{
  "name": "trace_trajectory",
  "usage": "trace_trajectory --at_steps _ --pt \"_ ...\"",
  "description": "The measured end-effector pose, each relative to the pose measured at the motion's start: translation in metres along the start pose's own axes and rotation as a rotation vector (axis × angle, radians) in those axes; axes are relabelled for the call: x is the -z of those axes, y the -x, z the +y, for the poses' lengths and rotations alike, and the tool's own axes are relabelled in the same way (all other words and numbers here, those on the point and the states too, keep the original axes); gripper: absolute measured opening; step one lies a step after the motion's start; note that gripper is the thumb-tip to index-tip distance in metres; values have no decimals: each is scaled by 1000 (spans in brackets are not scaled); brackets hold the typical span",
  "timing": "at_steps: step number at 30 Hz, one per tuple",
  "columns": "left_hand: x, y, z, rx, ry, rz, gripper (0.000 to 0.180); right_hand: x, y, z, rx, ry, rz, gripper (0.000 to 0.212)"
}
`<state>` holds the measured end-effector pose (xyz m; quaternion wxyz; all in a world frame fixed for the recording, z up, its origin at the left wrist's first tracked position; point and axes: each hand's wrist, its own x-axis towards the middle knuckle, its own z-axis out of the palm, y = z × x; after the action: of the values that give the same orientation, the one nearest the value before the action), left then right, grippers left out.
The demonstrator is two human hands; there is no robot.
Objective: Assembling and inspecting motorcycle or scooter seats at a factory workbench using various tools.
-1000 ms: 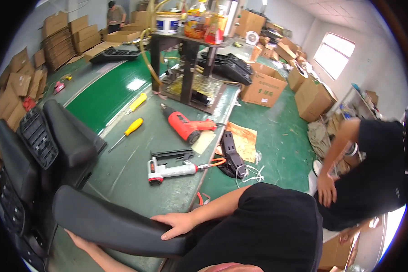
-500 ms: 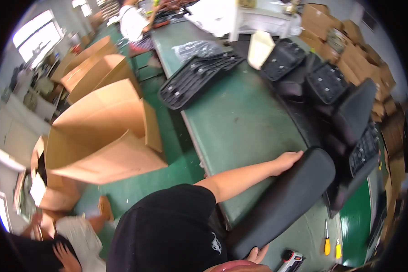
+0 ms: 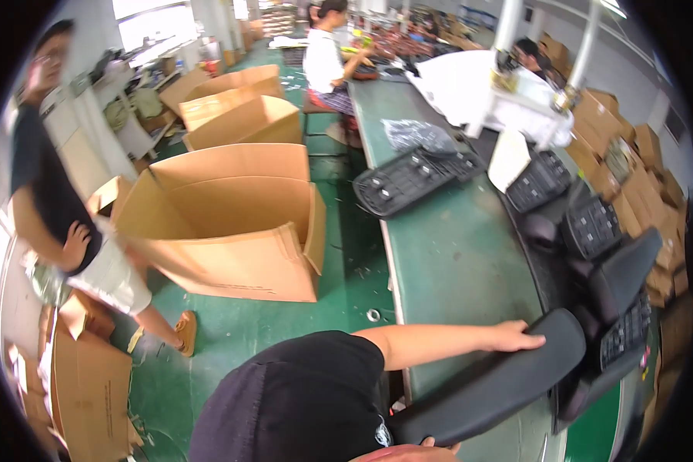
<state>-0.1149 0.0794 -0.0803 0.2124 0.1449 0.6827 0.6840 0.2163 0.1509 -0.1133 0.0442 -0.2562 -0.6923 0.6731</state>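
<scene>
A long black padded seat (image 3: 493,385) lies slantwise over the near end of the green worktable (image 3: 446,277). My left hand (image 3: 516,337) grips its far end by the left edge, with fingers over the top surface. At the bottom of the view, my right hand (image 3: 440,445) holds the near end; only some fingertips show, the rest being hidden. Right beside the far end stand more black padded seats (image 3: 627,273) and a black ribbed seat base (image 3: 624,335).
Another black seat base (image 3: 416,181) lies farther up the table, near clear plastic wrap (image 3: 420,136). Large open cardboard boxes (image 3: 231,266) stand on the floor to the left. One person (image 3: 54,169) stands at far left; another (image 3: 323,61) sits by the table's far end.
The view has swung left and up, bringing the standing person fully in. The yellow-handled screwdrivers and the staple gun have left the view. My left hand now reaches further over the seat's top.
</scene>
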Motion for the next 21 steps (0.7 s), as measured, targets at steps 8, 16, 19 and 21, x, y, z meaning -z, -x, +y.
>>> trace_trajectory --at_steps 8,16,19,21 --pt "55 85 63 -147 -339 218 120 -47 0 -35 -14 243 -460 105" --pt "91 103 63 96 -542 338 109 -86 -1 -35 767 225 -564 44" --pt "102 101 60 125 -469 353 103 -66 -5 -10 877 251 -473 41" --pt "108 107 70 194 -387 332 99 -44 -11 16 749 230 -396 41"
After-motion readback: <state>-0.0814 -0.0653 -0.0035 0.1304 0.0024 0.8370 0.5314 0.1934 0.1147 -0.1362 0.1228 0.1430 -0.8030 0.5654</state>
